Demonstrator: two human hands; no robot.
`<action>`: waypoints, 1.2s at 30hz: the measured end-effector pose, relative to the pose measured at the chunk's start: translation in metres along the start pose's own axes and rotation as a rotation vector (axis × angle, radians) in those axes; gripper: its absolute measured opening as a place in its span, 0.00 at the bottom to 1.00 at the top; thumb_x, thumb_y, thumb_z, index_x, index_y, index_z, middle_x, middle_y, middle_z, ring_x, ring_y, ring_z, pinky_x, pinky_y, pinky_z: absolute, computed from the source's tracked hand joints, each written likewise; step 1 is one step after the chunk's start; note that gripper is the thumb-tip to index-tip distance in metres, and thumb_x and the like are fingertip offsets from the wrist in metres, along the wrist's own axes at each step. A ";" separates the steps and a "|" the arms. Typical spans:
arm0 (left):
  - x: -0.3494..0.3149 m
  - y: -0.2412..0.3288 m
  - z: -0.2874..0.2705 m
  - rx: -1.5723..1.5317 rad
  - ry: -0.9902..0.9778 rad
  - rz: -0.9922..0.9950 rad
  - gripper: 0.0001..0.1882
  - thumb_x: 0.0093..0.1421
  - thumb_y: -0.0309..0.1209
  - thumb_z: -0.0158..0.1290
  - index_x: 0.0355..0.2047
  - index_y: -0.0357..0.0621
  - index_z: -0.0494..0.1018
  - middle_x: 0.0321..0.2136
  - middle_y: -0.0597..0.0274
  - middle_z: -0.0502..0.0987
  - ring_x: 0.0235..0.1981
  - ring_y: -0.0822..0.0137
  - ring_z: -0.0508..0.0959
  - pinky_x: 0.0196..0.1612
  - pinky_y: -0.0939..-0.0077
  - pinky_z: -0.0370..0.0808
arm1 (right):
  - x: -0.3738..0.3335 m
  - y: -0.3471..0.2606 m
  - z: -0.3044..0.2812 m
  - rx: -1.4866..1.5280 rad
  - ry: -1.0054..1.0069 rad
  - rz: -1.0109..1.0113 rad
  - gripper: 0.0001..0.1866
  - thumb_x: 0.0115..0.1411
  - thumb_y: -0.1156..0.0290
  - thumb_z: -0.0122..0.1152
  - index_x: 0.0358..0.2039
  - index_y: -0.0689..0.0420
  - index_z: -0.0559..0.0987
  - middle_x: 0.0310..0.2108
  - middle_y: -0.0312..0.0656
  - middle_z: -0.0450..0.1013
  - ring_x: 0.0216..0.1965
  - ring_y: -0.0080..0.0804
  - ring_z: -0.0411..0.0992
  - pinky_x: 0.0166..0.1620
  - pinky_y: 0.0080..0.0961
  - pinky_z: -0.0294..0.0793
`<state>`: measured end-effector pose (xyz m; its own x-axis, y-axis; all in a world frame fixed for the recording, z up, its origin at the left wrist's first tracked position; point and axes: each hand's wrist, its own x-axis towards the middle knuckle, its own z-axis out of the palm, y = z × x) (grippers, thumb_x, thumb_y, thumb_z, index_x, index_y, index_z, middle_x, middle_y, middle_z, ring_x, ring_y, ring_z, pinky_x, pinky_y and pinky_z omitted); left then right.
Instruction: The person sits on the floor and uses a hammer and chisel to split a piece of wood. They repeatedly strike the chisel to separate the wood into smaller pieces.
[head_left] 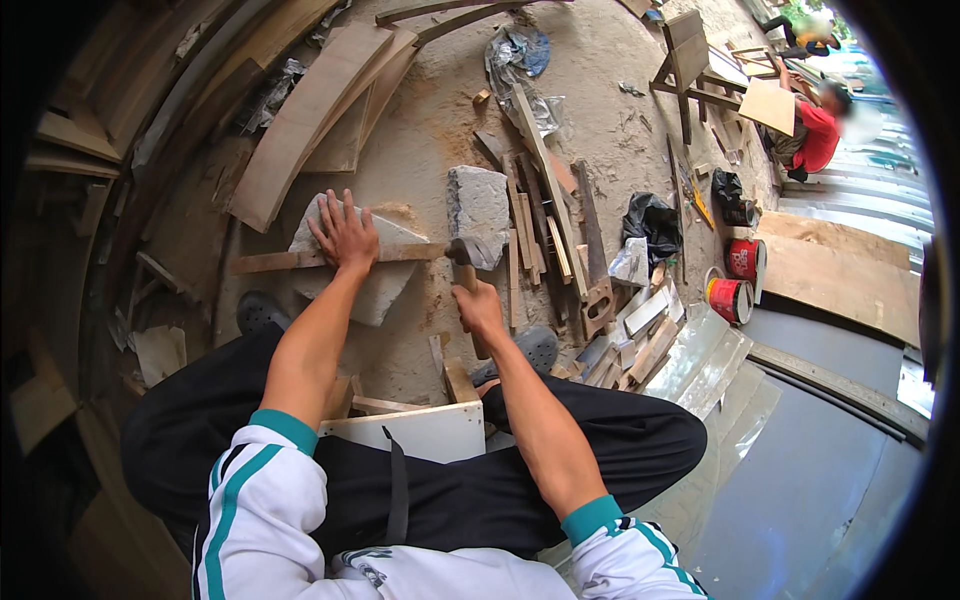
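One hammer (464, 273), two red cans (743, 258), two dark clogs (537, 350)

A dusty, sand-coloured floor (425, 120) spreads to the left of a wooden chair (688, 50). Right of the chair lies pale corrugated sheeting (885, 185); beyond the chair, bright daylight meets green foliage (797, 9).

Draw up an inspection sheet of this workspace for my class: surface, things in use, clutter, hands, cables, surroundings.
Surface: bare, dusty ground.
Things in use: wooden strip across a grey slab; hammer with its head at the strip's right end, contact unclear.
Clutter: handsaw, wood offcuts, black plastic bag and red tins to the right.
Hands: left hand spread over strip and slab; right hand gripping the hammer's handle.
Cables: nothing seen.
Surroundings: boards at upper left; person in red shirt at upper right.
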<state>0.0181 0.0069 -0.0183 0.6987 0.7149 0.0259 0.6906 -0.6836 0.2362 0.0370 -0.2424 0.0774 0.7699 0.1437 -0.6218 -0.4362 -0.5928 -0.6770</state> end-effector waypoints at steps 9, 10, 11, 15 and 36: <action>-0.013 -0.034 -0.033 -0.310 -0.063 0.562 0.38 0.60 0.56 0.53 0.64 0.48 0.61 0.69 0.54 0.54 0.73 0.53 0.46 0.72 0.50 0.40 | -0.015 -0.002 -0.039 0.035 0.078 0.197 0.14 0.58 0.64 0.63 0.27 0.62 0.74 0.14 0.37 0.67 0.11 0.28 0.67 0.15 0.31 0.65; -0.017 -0.038 -0.040 -0.283 -0.081 0.613 0.39 0.58 0.56 0.55 0.63 0.48 0.62 0.68 0.54 0.55 0.72 0.53 0.47 0.72 0.49 0.42 | -0.016 0.002 -0.048 -0.025 0.093 0.216 0.14 0.58 0.63 0.64 0.27 0.62 0.74 0.14 0.36 0.67 0.11 0.28 0.66 0.15 0.31 0.65; -0.020 -0.042 -0.046 -0.255 -0.100 0.666 0.39 0.56 0.56 0.57 0.62 0.48 0.63 0.67 0.54 0.56 0.72 0.53 0.47 0.72 0.49 0.43 | -0.018 0.006 -0.054 -0.040 0.091 0.217 0.15 0.58 0.63 0.66 0.26 0.61 0.74 0.14 0.36 0.66 0.11 0.28 0.65 0.15 0.31 0.64; -0.026 -0.069 -0.045 -0.085 -0.057 0.657 0.37 0.54 0.54 0.62 0.58 0.48 0.65 0.65 0.55 0.59 0.70 0.54 0.52 0.71 0.48 0.46 | -0.032 0.009 -0.072 0.065 -0.050 0.307 0.17 0.59 0.62 0.66 0.24 0.60 0.72 0.15 0.37 0.67 0.13 0.28 0.65 0.16 0.30 0.63; -0.032 -0.002 -0.169 -0.677 -0.323 0.567 0.20 0.70 0.49 0.44 0.41 0.47 0.75 0.24 0.46 0.76 0.30 0.43 0.78 0.31 0.56 0.72 | -0.160 -0.118 -0.156 -0.426 -0.330 0.011 0.24 0.64 0.51 0.61 0.30 0.64 0.77 0.18 0.38 0.71 0.17 0.27 0.73 0.22 0.27 0.72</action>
<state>-0.0369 0.0101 0.1442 0.9856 0.1568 0.0632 0.0471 -0.6140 0.7879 0.0376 -0.3191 0.3180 0.5494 0.3363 -0.7649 -0.1628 -0.8548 -0.4927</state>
